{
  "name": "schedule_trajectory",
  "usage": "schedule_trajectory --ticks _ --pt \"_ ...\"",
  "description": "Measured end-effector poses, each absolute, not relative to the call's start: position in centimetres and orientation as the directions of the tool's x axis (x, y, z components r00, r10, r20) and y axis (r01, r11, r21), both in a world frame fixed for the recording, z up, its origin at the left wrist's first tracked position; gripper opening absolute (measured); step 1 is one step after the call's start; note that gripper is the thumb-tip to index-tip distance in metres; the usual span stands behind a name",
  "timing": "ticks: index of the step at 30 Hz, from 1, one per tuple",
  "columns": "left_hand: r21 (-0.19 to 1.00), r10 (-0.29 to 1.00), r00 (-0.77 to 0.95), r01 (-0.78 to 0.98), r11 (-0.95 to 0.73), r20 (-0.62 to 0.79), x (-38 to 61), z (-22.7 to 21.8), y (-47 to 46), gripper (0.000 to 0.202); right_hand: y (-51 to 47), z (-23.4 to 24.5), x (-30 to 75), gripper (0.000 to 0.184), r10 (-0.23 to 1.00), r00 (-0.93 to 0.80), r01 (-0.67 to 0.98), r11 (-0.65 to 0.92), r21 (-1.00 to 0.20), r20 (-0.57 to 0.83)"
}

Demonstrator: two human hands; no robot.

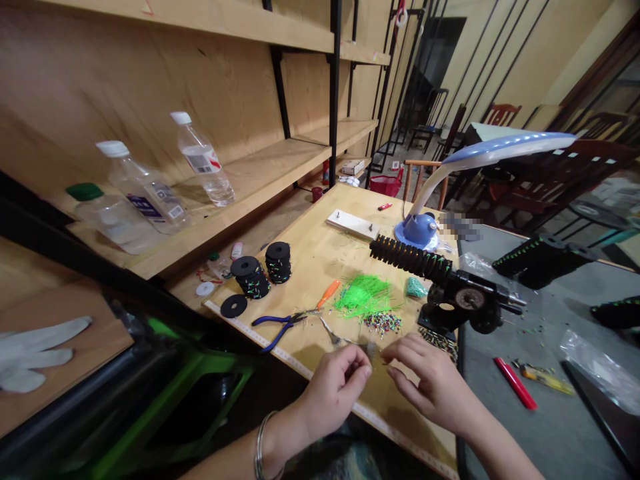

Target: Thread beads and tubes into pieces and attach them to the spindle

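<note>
Two hands meet low over the near edge of the worktop (320, 247), fingertips turned toward each other. The left hand (334, 389) is curled, thumb and forefinger pinched on something too small to make out. The right hand (431, 380) has its fingers bent and drawn together toward the left one; whether it grips anything cannot be told. Between and just beyond the fingertips lies a thin metal tool (340, 339) — its long axis runs from upper left to lower right, its near end close to the left hand.

Just past the hands sits a small heap of mixed coloured beads (383, 323), and behind that a loose bundle of bright green strands (364, 294), fanned mostly left to right. To the left lie blue-handled pliers (280, 325), jaws pointing right toward an orange-handled tool (327, 293). Further left stand two stacks of black discs (264, 267), with one single disc (234, 306) flat beside them.

Right of the hands, a black metal device (463, 303) is clamped at the worktop's edge, a ribbed black rod (410, 258) slanting up and left from it. A desk lamp (480, 160) arches over this side — its blue base beside the rod. A red lighter (515, 383) lies on the grey surface at right. Three plastic bottles (150, 187) rest on the shelf at left.
</note>
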State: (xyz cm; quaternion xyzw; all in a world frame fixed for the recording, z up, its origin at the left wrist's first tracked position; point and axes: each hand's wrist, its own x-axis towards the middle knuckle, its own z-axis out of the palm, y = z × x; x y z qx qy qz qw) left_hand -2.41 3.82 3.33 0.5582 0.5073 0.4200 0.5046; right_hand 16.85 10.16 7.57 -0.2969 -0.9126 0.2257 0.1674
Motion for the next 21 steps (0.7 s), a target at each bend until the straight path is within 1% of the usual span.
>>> schedule_trajectory --ticks 3,8,14,21 --pt "0.987 0.99 0.134 0.157 0.014 -0.035 -2.3 3.4 3.8 0.014 9.7 7.7 16.2 0.016 0.621 -0.766 0.467 0.715 -0.521 0.166" --pt "0.984 0.991 0.133 0.178 -0.001 -0.023 -2.3 3.5 3.8 0.013 9.4 7.2 15.5 0.016 0.6 -0.774 0.444 0.742 -0.503 0.202" --pt "0.979 0.991 0.134 0.2 -0.029 0.002 -2.3 3.3 3.7 0.012 9.5 6.8 15.4 0.014 0.607 -0.772 0.461 0.739 -0.491 0.189" --pt "0.987 0.989 0.144 0.162 -0.009 -0.014 -2.4 3.3 3.7 0.014 9.7 6.6 15.9 0.014 0.626 -0.758 0.48 0.727 -0.492 0.186"
